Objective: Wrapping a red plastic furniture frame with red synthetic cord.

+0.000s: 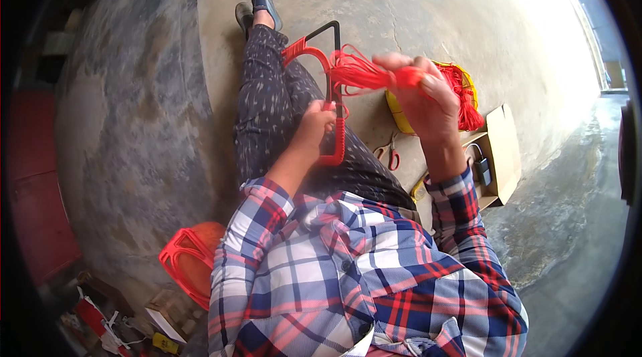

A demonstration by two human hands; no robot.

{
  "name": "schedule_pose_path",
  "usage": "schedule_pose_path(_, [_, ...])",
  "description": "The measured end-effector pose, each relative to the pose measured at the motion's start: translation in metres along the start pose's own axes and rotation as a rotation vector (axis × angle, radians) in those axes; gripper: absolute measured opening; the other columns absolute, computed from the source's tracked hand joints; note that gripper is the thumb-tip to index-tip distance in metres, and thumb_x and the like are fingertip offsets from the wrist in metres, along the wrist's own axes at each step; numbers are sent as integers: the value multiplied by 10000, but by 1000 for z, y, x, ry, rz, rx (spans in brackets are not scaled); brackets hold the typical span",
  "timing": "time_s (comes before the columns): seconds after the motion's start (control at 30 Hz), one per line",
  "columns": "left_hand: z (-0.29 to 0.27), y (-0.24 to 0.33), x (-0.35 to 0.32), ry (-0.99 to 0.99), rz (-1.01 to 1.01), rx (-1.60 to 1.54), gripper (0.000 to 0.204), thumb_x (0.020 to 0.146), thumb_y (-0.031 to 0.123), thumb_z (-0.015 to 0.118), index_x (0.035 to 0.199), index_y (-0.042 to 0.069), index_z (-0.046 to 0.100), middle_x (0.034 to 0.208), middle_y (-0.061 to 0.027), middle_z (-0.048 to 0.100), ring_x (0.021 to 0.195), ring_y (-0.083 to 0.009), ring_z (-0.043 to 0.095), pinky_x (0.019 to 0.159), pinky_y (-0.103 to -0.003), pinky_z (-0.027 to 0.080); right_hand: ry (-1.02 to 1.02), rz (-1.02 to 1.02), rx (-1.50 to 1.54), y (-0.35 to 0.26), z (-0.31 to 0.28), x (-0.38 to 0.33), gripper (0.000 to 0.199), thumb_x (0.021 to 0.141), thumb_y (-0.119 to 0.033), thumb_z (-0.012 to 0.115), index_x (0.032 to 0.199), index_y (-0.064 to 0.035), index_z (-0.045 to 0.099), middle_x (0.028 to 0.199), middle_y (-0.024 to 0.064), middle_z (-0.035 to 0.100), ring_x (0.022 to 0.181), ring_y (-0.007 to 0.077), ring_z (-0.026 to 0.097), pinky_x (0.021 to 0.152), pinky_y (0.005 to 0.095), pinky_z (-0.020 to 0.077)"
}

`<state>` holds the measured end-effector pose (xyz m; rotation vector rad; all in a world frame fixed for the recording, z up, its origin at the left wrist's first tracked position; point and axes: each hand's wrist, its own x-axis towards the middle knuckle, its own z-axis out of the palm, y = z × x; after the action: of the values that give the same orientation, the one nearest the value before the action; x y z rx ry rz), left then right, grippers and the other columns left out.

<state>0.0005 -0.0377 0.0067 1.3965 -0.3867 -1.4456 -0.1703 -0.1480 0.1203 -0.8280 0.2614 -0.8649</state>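
My left hand is closed around the side of a bent black frame, partly covered in red woven cord, held up over my legs. In my right hand is a bundle of red cord, gripped at its thick end. Its loops spread left to the frame's bar, and the hand is slightly blurred. Beyond the right hand, a yellow-rimmed container holds more red cord. Scissors with red handles lie on the floor by my thigh.
An open cardboard box stands on the right, with a small dark device and white cable in it. A red plastic seat or basket is at my left side. Boxes and oddments clutter the lower left. My legs stretch across the concrete floor.
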Motion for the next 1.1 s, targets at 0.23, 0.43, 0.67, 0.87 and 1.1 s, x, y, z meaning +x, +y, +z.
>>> schedule_pose_path(0.23, [-1, -7, 9, 27, -13, -103, 236, 737, 71, 517, 971, 52, 537, 817, 12, 528, 680, -74, 473, 656, -210, 380, -217, 448, 326, -18, 76, -85, 256, 800, -177, 684, 809, -46, 464, 631, 118, 527, 494, 202, 503, 506, 323, 413])
schedule_pose_path(0.43, [-2, -13, 8, 279, 283, 305, 337, 740, 34, 503, 1075, 15, 539, 908, -53, 563, 770, -153, 518, 718, -262, 425, -67, -71, 283, -60, 78, -66, 279, 747, -134, 686, 817, -105, 418, 610, 28, 482, 450, 152, 418, 443, 313, 322])
schedule_pose_path(0.67, [14, 18, -26, 155, 838, 747, 136, 832, 33, 621, 966, 43, 598, 742, -33, 610, 609, -124, 550, 591, -247, 446, -476, -271, -259, -61, 40, -26, 238, 792, -205, 750, 790, -54, 565, 693, 63, 577, 622, 175, 548, 557, 308, 395])
schedule_pose_path(0.87, [-24, 8, -4, 239, 191, 625, 242, 885, 223, 623, 883, -18, 597, 744, -156, 661, 692, -228, 657, 607, -355, 487, -479, -40, -1755, 34, -39, -18, 153, 751, -174, 696, 892, -116, 692, 761, 78, 599, 753, 267, 616, 636, 362, 474])
schedule_pose_path(1.1, [-14, 5, -15, 309, 391, 659, 158, 902, 137, 610, 803, 22, 569, 705, -48, 616, 634, -126, 593, 552, -277, 443, 8, 538, -571, 97, -33, -11, 243, 838, -119, 685, 1060, -31, 643, 907, 86, 679, 759, 108, 605, 675, 264, 486])
